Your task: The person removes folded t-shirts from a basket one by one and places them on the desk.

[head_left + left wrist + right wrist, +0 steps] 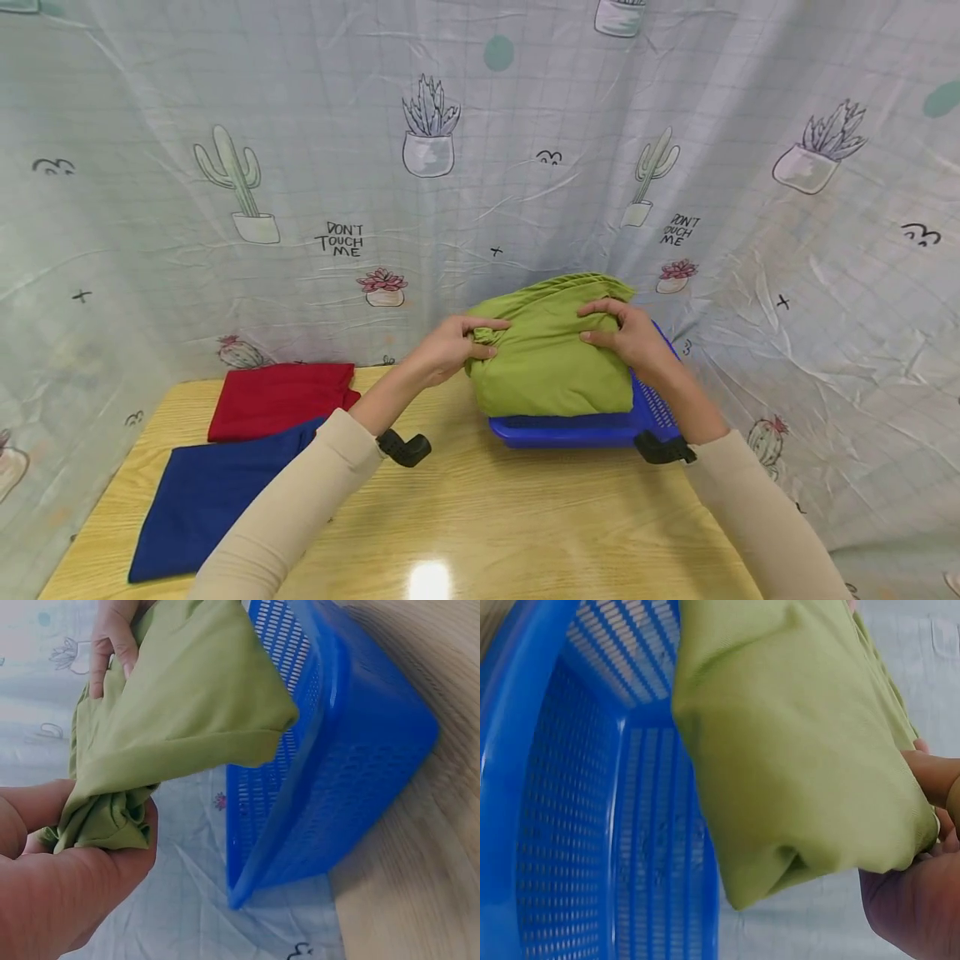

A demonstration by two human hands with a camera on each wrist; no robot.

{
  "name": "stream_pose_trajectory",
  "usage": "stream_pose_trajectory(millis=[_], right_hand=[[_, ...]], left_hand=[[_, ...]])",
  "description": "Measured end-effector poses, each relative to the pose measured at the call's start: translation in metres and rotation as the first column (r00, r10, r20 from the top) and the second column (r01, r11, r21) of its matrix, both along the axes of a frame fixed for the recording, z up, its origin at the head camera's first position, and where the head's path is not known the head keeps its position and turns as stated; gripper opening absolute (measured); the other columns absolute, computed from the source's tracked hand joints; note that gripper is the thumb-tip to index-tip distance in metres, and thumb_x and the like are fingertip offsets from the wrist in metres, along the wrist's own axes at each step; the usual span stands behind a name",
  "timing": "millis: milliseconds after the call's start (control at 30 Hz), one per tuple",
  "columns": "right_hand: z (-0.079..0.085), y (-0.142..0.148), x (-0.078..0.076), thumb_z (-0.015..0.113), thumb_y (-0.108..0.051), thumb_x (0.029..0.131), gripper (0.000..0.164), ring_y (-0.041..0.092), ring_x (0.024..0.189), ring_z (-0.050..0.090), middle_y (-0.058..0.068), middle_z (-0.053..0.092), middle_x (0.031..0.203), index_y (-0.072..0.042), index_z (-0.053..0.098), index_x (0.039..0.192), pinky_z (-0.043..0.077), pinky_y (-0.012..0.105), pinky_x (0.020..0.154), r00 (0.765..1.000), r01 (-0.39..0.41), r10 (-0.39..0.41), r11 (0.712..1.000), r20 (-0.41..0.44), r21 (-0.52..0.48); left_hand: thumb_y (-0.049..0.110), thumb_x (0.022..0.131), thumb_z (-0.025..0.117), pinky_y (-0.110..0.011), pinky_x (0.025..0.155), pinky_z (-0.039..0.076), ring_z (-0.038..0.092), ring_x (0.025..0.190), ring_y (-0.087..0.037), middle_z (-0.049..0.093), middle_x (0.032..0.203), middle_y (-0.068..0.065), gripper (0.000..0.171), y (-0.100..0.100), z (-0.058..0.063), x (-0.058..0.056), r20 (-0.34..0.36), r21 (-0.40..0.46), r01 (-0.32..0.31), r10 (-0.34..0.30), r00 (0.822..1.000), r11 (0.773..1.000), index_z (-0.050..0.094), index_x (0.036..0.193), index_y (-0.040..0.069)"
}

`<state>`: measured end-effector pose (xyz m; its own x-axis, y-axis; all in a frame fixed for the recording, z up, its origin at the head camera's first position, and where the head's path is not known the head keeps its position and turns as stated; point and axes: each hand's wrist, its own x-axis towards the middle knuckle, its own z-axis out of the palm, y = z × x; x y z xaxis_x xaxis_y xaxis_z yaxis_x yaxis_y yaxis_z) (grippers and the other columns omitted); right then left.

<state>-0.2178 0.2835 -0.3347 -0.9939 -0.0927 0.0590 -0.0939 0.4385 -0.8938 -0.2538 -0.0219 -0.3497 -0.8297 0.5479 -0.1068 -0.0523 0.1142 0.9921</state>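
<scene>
A folded bundle of green cloth [555, 358] hangs over the blue plastic basket [570, 435]. Its left end is pinched by my left hand [453, 346], thumb on the near side, as the left wrist view also shows with a bunched corner of the cloth [112, 821]. At the other end my right hand [626, 333] grips the cloth's upper edge. The right wrist view shows the bundle [795, 750] above the basket's perforated inside wall [562, 810]. The cloth covers most of the basket in the head view.
A folded red cloth [281, 400] and a folded dark blue cloth [210, 492] lie at the left of the wooden table [487, 525]. A cactus-print curtain [480, 208] stands right behind the basket and along both sides.
</scene>
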Motion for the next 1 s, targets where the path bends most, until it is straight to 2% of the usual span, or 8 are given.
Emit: stream_pose_trajectory(millis=[100, 167, 267, 467, 567, 733, 867, 1000], right_hand=[[-0.002, -0.01, 0.002, 0.073, -0.009, 0.095, 0.037, 0.031, 0.133, 0.043, 0.012, 0.042, 0.153, -0.005, 0.064, 0.131, 0.047, 0.028, 0.086, 1.0, -0.007, 0.007, 1.0, -0.009, 0.004], [-0.003, -0.018, 0.004, 0.073, -0.01, 0.095, 0.036, 0.029, 0.134, 0.044, 0.01, 0.046, 0.151, -0.008, 0.065, 0.13, 0.048, 0.032, 0.089, 1.0, -0.013, 0.013, 1.0, -0.019, 0.012], [-0.005, -0.029, 0.008, 0.074, -0.01, 0.094, 0.037, 0.028, 0.139, 0.042, 0.007, 0.05, 0.149, -0.013, 0.067, 0.131, 0.046, 0.04, 0.095, 0.999, -0.027, 0.027, 0.999, -0.042, 0.017], [-0.01, -0.05, 0.018, 0.075, -0.011, 0.094, 0.04, 0.027, 0.147, 0.035, 0.006, 0.048, 0.153, -0.018, 0.069, 0.133, 0.044, 0.046, 0.102, 0.995, -0.053, 0.052, 0.998, -0.082, -0.016], [-0.011, -0.061, 0.022, 0.075, -0.012, 0.093, 0.041, 0.027, 0.148, 0.033, 0.005, 0.042, 0.158, -0.021, 0.069, 0.133, 0.049, 0.041, 0.096, 0.995, -0.061, 0.058, 0.998, -0.083, -0.031], [-0.013, -0.079, 0.027, 0.076, -0.012, 0.093, 0.042, 0.029, 0.147, 0.035, 0.005, 0.038, 0.161, -0.023, 0.07, 0.132, 0.054, 0.03, 0.08, 0.994, -0.081, 0.075, 0.994, -0.084, -0.071], [-0.016, -0.092, 0.03, 0.076, -0.01, 0.092, 0.042, 0.028, 0.149, 0.033, 0.006, 0.039, 0.161, -0.023, 0.07, 0.132, 0.055, 0.026, 0.078, 0.992, -0.097, 0.088, 0.99, -0.088, -0.103], [-0.021, -0.103, 0.032, 0.076, -0.011, 0.092, 0.043, 0.024, 0.153, 0.024, 0.005, 0.04, 0.16, -0.024, 0.07, 0.132, 0.055, 0.028, 0.081, 0.992, -0.106, 0.097, 0.988, -0.087, -0.111]], left_hand=[[-0.009, 0.094, 0.064, -0.021, 0.055, 0.041, 0.038, 0.056, -0.005, 0.049, 0.14, -0.014, 0.049, -0.012, -0.001, 0.008, 0.006, 0.023, -0.011, 0.011, 1.0, 1.0, 0.063, 0.14, 0.009], [-0.01, 0.094, 0.063, -0.022, 0.063, 0.045, 0.047, 0.071, -0.006, 0.032, 0.161, -0.012, 0.05, -0.02, -0.002, 0.013, 0.007, 0.026, -0.021, 0.021, 1.0, 0.999, 0.061, 0.141, 0.007], [-0.009, 0.094, 0.065, -0.023, 0.067, 0.048, 0.052, 0.094, -0.012, 0.032, 0.163, -0.011, 0.05, -0.03, -0.002, 0.021, -0.01, -0.007, -0.06, 0.06, 0.998, 0.998, 0.063, 0.14, 0.01], [-0.005, 0.091, 0.07, -0.024, 0.075, 0.05, 0.035, 0.136, -0.022, 0.041, 0.158, -0.008, 0.049, -0.051, -0.002, 0.035, -0.093, -0.069, -0.122, 0.115, 0.989, 0.99, 0.067, 0.137, 0.014], [-0.002, 0.091, 0.072, -0.025, 0.076, 0.049, 0.037, 0.129, -0.022, 0.041, 0.158, -0.007, 0.05, -0.063, -0.001, 0.043, -0.117, -0.098, -0.135, 0.124, 0.985, 0.986, 0.067, 0.137, 0.016], [0.004, 0.092, 0.073, -0.027, 0.07, 0.046, 0.041, 0.092, -0.02, 0.046, 0.152, -0.006, 0.049, -0.085, -0.001, 0.053, -0.17, -0.161, -0.154, 0.127, 0.977, 0.975, 0.066, 0.138, 0.021], [0.008, 0.092, 0.074, -0.028, 0.064, 0.041, 0.032, 0.074, -0.02, 0.053, 0.14, -0.009, 0.05, -0.099, -0.003, 0.061, -0.202, -0.198, -0.175, 0.135, 0.97, 0.964, 0.066, 0.138, 0.025], [0.011, 0.092, 0.075, -0.026, 0.051, 0.034, 0.028, 0.058, -0.018, 0.063, 0.107, -0.007, 0.05, -0.11, -0.006, 0.069, -0.188, -0.213, -0.199, 0.16, 0.969, 0.956, 0.067, 0.137, 0.03]])
